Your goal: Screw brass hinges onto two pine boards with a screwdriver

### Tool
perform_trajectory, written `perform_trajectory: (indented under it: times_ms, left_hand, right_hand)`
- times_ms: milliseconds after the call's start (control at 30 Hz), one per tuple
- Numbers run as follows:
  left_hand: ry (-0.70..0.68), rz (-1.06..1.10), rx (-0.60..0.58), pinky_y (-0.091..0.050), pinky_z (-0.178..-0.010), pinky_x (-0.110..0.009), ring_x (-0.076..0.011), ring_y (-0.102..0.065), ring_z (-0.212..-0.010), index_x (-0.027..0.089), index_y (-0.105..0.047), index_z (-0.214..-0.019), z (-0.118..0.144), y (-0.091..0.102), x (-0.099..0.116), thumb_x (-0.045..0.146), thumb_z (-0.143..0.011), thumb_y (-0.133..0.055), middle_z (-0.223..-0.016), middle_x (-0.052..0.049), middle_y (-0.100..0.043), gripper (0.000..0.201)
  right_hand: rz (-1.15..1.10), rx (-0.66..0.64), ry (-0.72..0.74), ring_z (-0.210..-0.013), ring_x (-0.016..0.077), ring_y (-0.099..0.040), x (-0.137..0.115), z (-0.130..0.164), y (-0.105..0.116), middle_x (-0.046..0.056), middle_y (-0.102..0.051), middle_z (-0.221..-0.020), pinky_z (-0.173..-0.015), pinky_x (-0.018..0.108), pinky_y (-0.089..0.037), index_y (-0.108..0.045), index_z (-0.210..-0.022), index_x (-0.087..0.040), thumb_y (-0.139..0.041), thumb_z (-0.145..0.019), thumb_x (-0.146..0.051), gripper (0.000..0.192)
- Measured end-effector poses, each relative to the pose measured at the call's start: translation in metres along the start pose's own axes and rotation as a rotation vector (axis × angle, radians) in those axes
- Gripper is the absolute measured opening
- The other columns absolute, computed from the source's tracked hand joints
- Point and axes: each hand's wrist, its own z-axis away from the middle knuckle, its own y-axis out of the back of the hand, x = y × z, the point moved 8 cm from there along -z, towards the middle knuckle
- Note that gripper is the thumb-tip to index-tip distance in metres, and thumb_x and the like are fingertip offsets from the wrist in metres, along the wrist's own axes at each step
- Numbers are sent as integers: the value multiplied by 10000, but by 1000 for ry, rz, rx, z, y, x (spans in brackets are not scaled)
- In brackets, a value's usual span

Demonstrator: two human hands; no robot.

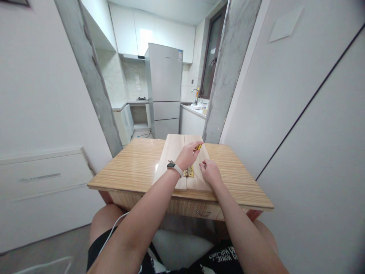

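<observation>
Gripping a yellow screwdriver (pixel 199 146) in my left hand (pixel 186 155), fingers closed round the handle, over two pale wooden boards (pixel 173 152) on the striped table (pixel 137 167). Brass hinge (pixel 189 172) sits across their seam, and my right hand (pixel 209 172) rests loosely curled, empty, just beside it.

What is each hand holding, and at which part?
The left hand grips a yellow-handled tool by its handle. The right hand holds nothing and rests beside the brass hinge.
</observation>
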Motion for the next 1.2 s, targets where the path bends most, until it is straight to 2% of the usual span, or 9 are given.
perform_trajectory:
  times_ms: [200, 367, 600, 800, 900, 1067, 1200]
  left_hand:
    - [27, -46, 81, -598, -938, -355, -175, -675, -969, 252, -695, -1212, 0, 11, -2, 146, -890, -765, -1141, -54, -640, 346]
    - [48, -68, 110, -595, -916, -347, -171, -673, -945, 248, -703, -1161, -2, 13, -2, 107, -905, -729, -1101, -48, -642, 294]
    - [30, -13, 14, -598, -929, -335, -169, -693, -966, 249, -692, -1231, -5, 5, 0, 45, -921, -636, -1110, -48, -705, 375]
    - [31, -19, -6, -605, -946, -343, -182, -713, -1009, 254, -669, -1297, -5, 2, 2, 64, -932, -614, -1165, -48, -735, 415]
    - [36, -31, 17, -602, -944, -346, -183, -709, -1003, 255, -671, -1293, -3, 4, 3, 73, -938, -629, -1139, -48, -736, 401]
    - [45, -76, 83, -587, -948, -363, -191, -676, -1014, 249, -696, -1213, -1, 10, 3, 162, -886, -783, -1162, -63, -663, 350]
    - [71, -99, 129, -578, -923, -349, -169, -661, -934, 242, -701, -1165, 0, 13, -1, 135, -899, -762, -1087, -46, -623, 293]
  right_hand:
    - [14, 6, -1, -1040, 265, -619, 0, 0, 0, 128, -729, -1054, -948, 343, -421, -703, -1019, -188, -574, -1021, -318, 183]
    - [14, -1, 11, -1053, 265, -618, 0, -1, -1, 132, -731, -1049, -961, 338, -415, -709, -1011, -180, -585, -1014, -300, 173]
    - [12, -2, -2, -1052, 274, -621, -1, 0, 1, 131, -738, -1060, -956, 349, -426, -714, -1013, -181, -588, -1010, -308, 179]
    - [9, -16, -11, -1040, 276, -623, -2, -1, 2, 135, -738, -1045, -936, 352, -433, -713, -1010, -184, -591, -1004, -301, 170]
    - [12, -14, -5, -1049, 273, -622, -3, -1, 2, 137, -736, -1052, -953, 350, -428, -712, -1010, -181, -585, -1007, -297, 172]
    - [15, -9, 4, -1032, 265, -621, -2, 0, 2, 129, -729, -1039, -941, 345, -427, -703, -1012, -182, -567, -1022, -318, 192]
    - [15, -2, 17, -1039, 262, -622, -3, 0, 2, 131, -728, -1039, -954, 341, -421, -701, -1009, -178, -571, -1020, -302, 180]
